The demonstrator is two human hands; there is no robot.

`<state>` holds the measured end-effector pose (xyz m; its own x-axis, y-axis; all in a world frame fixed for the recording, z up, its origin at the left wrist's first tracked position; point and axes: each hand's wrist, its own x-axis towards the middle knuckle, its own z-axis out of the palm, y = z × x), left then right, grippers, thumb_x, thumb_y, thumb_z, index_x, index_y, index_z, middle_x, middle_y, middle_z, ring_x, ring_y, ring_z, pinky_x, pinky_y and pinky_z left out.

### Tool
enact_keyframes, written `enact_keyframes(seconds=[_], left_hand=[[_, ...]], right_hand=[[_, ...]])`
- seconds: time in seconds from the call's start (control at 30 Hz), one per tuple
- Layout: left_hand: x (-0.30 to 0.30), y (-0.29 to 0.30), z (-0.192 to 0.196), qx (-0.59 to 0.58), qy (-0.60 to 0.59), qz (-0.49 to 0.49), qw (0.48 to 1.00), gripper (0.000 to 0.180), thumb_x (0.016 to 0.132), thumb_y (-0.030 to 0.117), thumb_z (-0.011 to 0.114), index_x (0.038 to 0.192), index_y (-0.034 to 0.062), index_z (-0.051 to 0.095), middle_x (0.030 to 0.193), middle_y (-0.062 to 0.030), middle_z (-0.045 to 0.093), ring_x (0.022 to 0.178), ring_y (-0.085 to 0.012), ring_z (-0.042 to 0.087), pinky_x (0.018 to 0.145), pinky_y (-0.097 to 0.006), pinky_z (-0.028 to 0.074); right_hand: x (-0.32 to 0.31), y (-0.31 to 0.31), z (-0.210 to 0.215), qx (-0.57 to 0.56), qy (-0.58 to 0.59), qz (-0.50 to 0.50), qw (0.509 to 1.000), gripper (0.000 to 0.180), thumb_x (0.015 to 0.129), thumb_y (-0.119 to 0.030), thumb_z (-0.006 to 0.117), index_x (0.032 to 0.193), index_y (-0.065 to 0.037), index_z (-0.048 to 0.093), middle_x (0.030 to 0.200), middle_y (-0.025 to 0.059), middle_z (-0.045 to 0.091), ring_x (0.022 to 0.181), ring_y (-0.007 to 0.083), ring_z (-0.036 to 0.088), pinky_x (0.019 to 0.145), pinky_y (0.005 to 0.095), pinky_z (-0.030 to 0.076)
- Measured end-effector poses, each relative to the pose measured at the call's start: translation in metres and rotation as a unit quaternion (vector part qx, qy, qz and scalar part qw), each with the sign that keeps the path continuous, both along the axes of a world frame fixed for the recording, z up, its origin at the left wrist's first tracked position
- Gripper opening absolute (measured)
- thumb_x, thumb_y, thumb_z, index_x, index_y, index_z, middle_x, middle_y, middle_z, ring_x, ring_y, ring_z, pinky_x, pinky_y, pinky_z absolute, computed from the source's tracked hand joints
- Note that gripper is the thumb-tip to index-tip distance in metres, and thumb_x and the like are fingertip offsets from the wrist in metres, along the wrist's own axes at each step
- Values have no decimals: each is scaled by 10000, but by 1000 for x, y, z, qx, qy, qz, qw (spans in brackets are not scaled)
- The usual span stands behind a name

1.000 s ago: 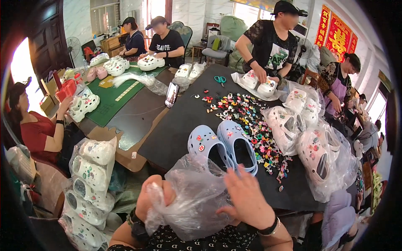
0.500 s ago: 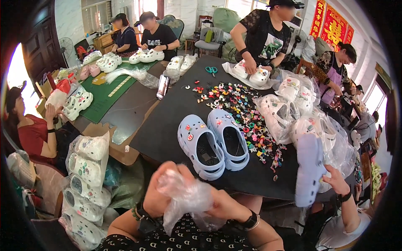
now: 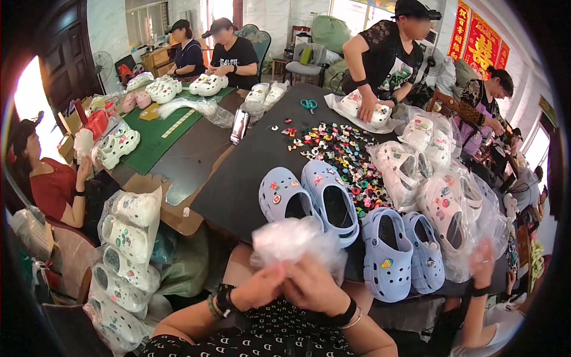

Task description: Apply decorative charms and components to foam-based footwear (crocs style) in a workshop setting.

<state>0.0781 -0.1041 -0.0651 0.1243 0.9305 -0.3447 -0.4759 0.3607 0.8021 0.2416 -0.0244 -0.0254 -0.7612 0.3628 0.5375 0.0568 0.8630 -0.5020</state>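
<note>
Bag (image 3: 294, 239), clear — pinched by left hand (image 3: 260, 287), right hand (image 3: 315, 287) — both angled inward, close together.

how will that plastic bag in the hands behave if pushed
The plastic bag will probably be floppy, since it lies bunched at the left hand and right hand. It is likely light for its size, as it looks thin and translucent. Its sheen suggests it may be slightly slippery.

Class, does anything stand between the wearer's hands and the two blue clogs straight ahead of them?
Yes: the clear plastic bag, held by the left hand and right hand, covers the near end of the left clog in this view; nothing else visible intervenes.
</note>
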Motion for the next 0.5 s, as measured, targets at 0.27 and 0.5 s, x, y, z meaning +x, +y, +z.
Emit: enact_keyframes(seconds=[0.27, 0.5], left_hand=[[-31, 23, 51, 107, -113, 206, 966, 408, 1000, 88, 528, 1396, 13, 467, 1374, -152, 558, 1253, -286, 553, 1073, -453, 444], [-44, 19, 46, 79, -87, 181, 976, 423, 959, 36, 545, 1378, 11, 494, 1324, -130, 598, 1153, -250, 631, 979, -382, 526]], right_hand=[[10, -16, 10, 22, -109, 131, 985, 553, 814, -101, 685, 1356, -97, 575, 1482, 107, 472, 1324, 373, 485, 1099, 508, 384], [19, -14, 48, 131, -43, 23, 990, 493, 845, -124, 600, 1322, -250, 622, 1417, 155, 486, 1208, 361, 524, 1002, 461, 434]])
